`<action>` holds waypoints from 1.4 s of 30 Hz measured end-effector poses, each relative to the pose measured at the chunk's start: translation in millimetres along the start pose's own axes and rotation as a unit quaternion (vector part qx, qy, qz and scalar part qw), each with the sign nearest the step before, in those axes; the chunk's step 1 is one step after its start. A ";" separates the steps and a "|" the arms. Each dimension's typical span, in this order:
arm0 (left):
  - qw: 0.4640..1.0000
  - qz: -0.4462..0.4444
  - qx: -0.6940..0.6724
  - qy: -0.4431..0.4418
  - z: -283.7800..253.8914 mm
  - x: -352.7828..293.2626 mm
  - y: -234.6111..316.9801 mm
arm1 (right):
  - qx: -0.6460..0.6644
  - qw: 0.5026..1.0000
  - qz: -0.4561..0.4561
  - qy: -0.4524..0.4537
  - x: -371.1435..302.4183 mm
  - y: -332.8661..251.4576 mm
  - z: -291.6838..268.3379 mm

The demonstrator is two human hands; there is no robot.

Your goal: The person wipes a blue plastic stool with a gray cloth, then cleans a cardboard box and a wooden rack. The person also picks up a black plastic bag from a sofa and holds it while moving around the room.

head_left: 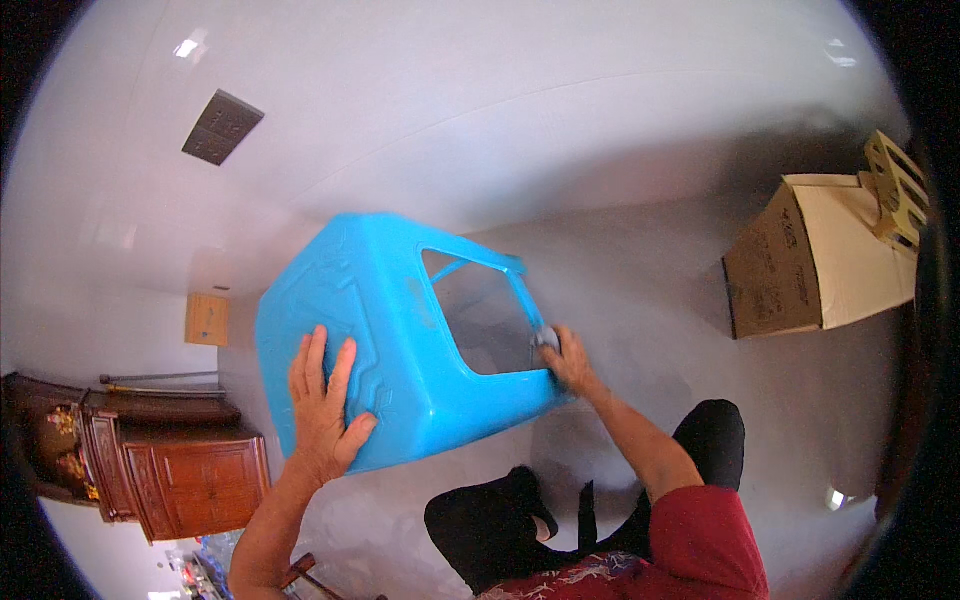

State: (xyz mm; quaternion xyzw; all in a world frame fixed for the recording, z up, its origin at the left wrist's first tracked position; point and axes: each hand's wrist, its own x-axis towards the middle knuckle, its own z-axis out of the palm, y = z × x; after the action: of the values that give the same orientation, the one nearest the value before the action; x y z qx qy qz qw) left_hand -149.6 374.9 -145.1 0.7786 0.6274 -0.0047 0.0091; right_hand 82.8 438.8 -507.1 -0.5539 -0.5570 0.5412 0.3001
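Observation:
A blue plastic stool [400, 410] is tipped onto its side in front of me, its embossed seat turned to the left. On that seat my left hand [325, 405] lies with fingers spread, steadying it. My right hand [570, 362] is closed round a small grey wad [547, 338], which looks like a cloth or sponge. It presses this against the stool's leg end, beside the large opening in the stool's side. The fingers' far side and most of the wad are hidden.
A cardboard box [770, 270] stands at the right, with a yellowish slotted plastic piece [895, 190] on it. A pale wall with a dark socket plate [222, 127] rises beyond the stool. Carved wooden furniture [200, 480] stands at the left. My black-clad knees [480, 525] are below.

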 end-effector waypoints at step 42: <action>0.999 -0.011 -0.020 0.041 -4.9 1.7 9.6 | 0.046 0.974 -0.224 -0.003 -132.3 -159.6 -15.8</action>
State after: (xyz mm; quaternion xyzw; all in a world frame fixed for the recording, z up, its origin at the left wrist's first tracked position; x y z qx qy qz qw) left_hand -140.0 374.6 -140.1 0.7708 0.6358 0.0400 -0.0013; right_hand 78.2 350.2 -319.1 -0.3992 -0.6425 0.4872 0.4365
